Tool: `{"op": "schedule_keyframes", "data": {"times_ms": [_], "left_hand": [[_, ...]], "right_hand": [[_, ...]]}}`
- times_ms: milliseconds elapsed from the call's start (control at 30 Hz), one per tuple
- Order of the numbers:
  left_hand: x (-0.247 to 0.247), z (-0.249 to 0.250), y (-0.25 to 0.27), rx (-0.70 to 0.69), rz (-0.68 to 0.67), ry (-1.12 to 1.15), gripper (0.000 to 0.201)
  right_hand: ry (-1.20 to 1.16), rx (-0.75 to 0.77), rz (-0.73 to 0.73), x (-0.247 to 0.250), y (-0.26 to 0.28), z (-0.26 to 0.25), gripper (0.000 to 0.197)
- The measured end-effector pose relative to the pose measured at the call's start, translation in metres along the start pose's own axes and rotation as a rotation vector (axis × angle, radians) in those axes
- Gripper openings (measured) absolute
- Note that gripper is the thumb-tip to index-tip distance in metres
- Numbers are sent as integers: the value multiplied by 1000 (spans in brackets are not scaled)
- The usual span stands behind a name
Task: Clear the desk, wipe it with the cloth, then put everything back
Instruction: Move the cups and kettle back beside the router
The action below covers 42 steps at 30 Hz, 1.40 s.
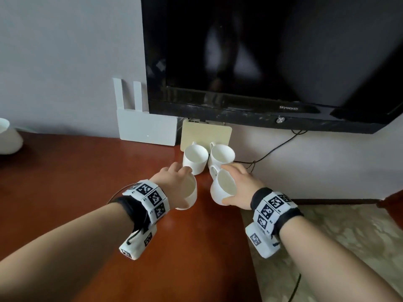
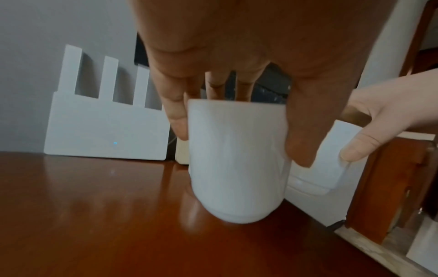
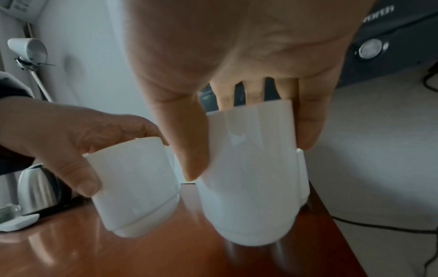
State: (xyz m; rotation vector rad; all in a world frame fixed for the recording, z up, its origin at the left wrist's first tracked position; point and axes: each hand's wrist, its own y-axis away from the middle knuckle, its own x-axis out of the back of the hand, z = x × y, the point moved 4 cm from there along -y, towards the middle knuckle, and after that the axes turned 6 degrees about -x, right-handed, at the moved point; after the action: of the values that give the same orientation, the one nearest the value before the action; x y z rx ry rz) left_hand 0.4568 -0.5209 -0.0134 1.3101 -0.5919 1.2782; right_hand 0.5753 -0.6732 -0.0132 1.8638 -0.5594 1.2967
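My left hand grips a white mug from above by its rim, just over the red-brown desk. In the left wrist view that mug hangs a little above the wood, between thumb and fingers. My right hand holds a second white mug the same way, handle pointing away from me; the right wrist view shows this mug slightly tilted over the desk's right end. Two more white mugs stand on the desk just behind my hands.
A white router and a cream box lean against the wall behind the mugs, under a black TV. A cable runs down at the right. A steel kettle stands far left. The desk's right edge drops to patterned floor.
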Motion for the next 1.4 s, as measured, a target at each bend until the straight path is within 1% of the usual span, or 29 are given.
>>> {"op": "schedule_keyframes", "data": {"times_ms": [133, 267, 400, 700, 800, 900, 1033, 1167, 1400], "left_hand": [[-15, 7, -20, 50, -18, 16, 84], [-24, 11, -38, 83, -15, 31, 82], [-29, 19, -53, 75, -28, 29, 83], [-35, 26, -77, 65, -61, -27, 87], [-38, 26, -79, 73, -68, -53, 90], [-38, 24, -77, 47, -88, -70, 99], [-33, 19, -75, 12, -100, -64, 94], [-33, 19, -78, 11, -90, -49, 93], [-32, 13, -69, 19, -42, -7, 93]], "right_hand": [[-7, 12, -46, -16, -21, 8, 85], [-23, 20, -70, -27, -34, 13, 87], [-26, 9, -49, -31, -44, 16, 85], [-5, 3, -57, -35, -55, 10, 83], [-26, -9, -78, -37, -55, 11, 91], [-20, -4, -84, -36, -51, 15, 99], [-55, 8, -62, -32, -51, 17, 94], [-103, 1, -32, -33, -53, 14, 90], [-74, -44, -28, -33, -48, 11, 90]]}}
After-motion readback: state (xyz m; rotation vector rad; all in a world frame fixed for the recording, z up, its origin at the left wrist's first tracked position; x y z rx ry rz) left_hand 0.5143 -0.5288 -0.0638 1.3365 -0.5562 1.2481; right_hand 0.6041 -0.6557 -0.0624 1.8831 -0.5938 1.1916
